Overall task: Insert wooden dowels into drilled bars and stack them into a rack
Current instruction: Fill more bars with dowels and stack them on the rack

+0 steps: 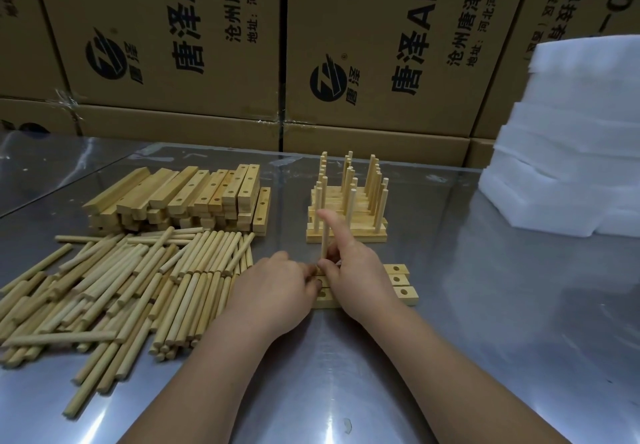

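While upright, dowel inside right grip

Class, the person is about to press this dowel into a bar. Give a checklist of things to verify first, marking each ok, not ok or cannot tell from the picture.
1. The dowel is upright: ok; it stands near vertical, pinched by the right hand.
2. Its foot sits over a hole: cannot tell; fingers hide it.
3. The bars are steadied: ok; the left hand rests on their left part.
4. The bars lie side by side: ok; three lie flat, touching.
5. The right-end holes are free: ok; all three are empty.
6. The spare dowels are handy: ok; the pile lies beside the left hand.
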